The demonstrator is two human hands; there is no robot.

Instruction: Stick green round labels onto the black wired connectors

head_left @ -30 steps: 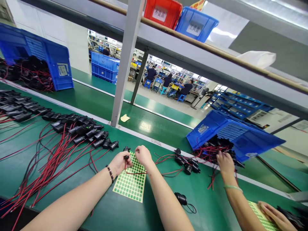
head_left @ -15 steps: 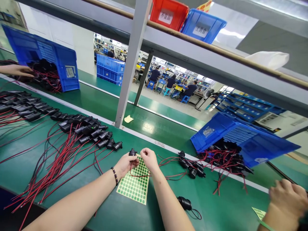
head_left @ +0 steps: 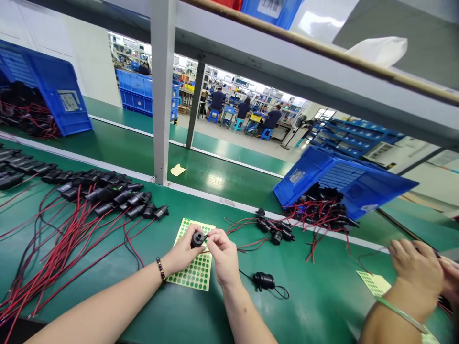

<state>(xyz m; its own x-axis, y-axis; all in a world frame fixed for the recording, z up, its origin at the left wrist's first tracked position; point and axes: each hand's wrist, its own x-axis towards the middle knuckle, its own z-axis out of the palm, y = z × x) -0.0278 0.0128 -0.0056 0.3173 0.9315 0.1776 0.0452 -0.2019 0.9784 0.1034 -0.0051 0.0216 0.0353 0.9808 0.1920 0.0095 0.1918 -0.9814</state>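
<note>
My left hand is closed around a small black pump, its round end turned up toward me. Close against the pump's right side, my right hand has its fingertips pinched together; what sits between them is too small to make out. Under both hands lies a pale sheet of round green stickers, partly covered by them. To the right of my right forearm, a single black pump with a looped wire rests on the green bench.
Left: rows of black pumps trail red wires. Right: a tilted blue crate spills more pumps, with a small group of pumps beside it. A co-worker's hand is near another sticker sheet. A grey post stands ahead.
My view has shifted, so the surroundings sit further left and higher. The pump has been tipped so its round end faces me, and my right fingers have come to its side.
</note>
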